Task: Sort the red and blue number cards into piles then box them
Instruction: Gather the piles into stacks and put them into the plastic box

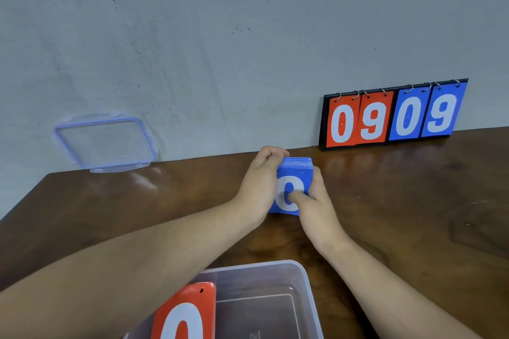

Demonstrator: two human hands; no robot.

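Note:
A stack of blue number cards, a white 0 on top, is held between both hands over the middle of the wooden table. My left hand grips its left side, fingers curled over the far edge. My right hand grips the right side, thumb pressing the top card. A clear plastic box stands at the near edge. Red number cards with a white 0 lie in its left half; the right half shows only the box floor.
The box's clear lid with a blue rim leans against the grey wall at the back left. A flip scoreboard reading 09 in red and 09 in blue stands against the wall at the back right.

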